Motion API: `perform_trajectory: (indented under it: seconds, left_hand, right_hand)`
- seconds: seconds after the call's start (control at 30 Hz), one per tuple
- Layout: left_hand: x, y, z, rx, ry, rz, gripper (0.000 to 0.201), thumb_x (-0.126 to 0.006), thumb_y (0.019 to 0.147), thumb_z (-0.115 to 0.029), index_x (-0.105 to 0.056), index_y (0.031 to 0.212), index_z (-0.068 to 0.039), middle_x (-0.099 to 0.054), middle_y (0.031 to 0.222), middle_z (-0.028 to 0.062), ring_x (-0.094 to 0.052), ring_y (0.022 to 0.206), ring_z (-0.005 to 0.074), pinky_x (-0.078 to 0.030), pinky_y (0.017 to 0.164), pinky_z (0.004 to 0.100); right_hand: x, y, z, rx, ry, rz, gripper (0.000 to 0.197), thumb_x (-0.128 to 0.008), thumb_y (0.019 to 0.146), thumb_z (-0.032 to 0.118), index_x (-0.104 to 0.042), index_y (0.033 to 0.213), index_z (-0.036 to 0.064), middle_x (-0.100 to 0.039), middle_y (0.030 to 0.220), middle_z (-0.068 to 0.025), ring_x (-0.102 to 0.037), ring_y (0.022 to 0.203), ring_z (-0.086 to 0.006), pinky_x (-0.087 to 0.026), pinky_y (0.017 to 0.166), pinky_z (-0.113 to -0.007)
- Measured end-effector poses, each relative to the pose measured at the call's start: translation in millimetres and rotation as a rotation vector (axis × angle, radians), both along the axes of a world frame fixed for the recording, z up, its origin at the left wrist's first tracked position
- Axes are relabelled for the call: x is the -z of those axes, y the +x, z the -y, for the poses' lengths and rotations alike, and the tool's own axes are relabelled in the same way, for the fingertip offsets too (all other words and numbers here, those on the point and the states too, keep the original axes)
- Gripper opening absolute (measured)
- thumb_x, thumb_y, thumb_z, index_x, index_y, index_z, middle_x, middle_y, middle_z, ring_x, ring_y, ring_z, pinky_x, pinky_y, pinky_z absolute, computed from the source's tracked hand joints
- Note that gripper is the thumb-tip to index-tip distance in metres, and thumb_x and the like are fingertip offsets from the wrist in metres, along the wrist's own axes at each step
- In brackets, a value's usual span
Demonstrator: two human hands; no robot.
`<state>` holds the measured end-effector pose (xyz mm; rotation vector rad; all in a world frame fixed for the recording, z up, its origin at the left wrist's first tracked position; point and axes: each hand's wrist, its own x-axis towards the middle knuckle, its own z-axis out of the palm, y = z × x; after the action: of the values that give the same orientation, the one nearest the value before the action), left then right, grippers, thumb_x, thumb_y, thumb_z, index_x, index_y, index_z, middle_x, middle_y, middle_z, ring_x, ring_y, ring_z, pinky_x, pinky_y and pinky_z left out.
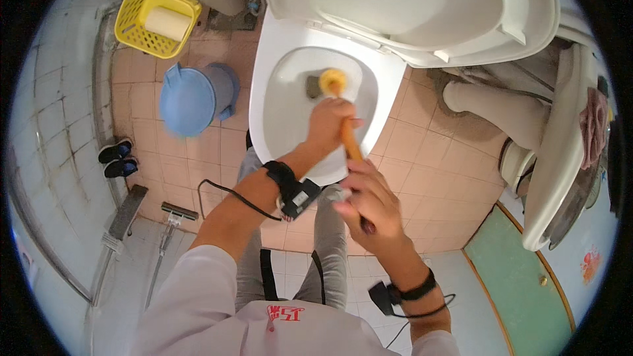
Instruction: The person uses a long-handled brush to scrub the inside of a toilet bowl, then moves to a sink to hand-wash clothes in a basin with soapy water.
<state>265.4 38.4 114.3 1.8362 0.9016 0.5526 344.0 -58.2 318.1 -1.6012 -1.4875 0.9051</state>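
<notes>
Two hands: in the head view, both are closed around one brush, the left farther from the body, the right nearer it.
Left hand: wrapped around the handle, close to the brush head; a black wristband with a small box sits behind it.
Right hand: fingers curled over the lower handle, the dark handle end showing at its near edge; a second wristband circles that wrist.
Brush axis: slanting, from the right hand through the left, pointing away from the body and a little leftward.
Brush head: yellow and round, just beyond the left hand, inside the bowl of the white toilet, right of a dark patch; blurred, so contact with the bowl cannot be told.
Toilet lid: raised, beyond both hands.
Left of the hands: a blue bin; farther out, a yellow basket holding a pale roll, and dark shoes.
Right of the hands: a white washbasin with a brownish cloth on its edge.
</notes>
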Motion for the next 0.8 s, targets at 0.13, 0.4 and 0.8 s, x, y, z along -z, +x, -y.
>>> perform_trajectory:
  seconds: [0.13, 0.4, 0.8]
  left_hand:
    - [-42.0, 28.5, -17.8, 0.017, 0.102, 0.060, 0.031, -0.076, 0.079, -0.024, -0.051, 0.070, -0.008, -0.055, 0.073, 0.0079, -0.056, 0.075, 0.0296, -0.040, 0.067, 0.0425]
    - [14.6, -34.6, -26.5, 0.040, 0.071, -0.370, 0.022, -0.071, 0.085, -0.034, -0.063, 0.081, -0.014, -0.063, 0.081, 0.0021, -0.062, 0.091, 0.0289, -0.037, 0.091, 0.0559]
    - [8.7, -13.7, -12.3, 0.047, 0.163, -0.159, 0.024, -0.076, 0.080, -0.024, -0.057, 0.075, -0.009, -0.061, 0.077, 0.0083, -0.059, 0.077, 0.0331, -0.046, 0.068, 0.0406]
  right_hand:
    - [-26.5, 18.4, -0.3, 0.056, 0.070, 0.037, 0.030, -0.079, 0.081, 0.016, -0.052, 0.074, 0.0040, -0.062, 0.091, -0.0124, -0.064, 0.106, -0.0388, -0.044, 0.103, -0.056]
    - [39.9, -9.9, -27.8, -0.055, 0.014, -0.149, 0.029, -0.079, 0.080, 0.016, -0.053, 0.076, 0.0045, -0.061, 0.096, -0.0116, -0.061, 0.111, -0.0390, -0.045, 0.102, -0.054]
    - [25.3, -5.7, -6.5, 0.042, 0.011, -0.043, 0.027, -0.078, 0.082, 0.017, -0.055, 0.077, 0.0035, -0.063, 0.094, -0.0142, -0.063, 0.106, -0.0376, -0.049, 0.095, -0.047]
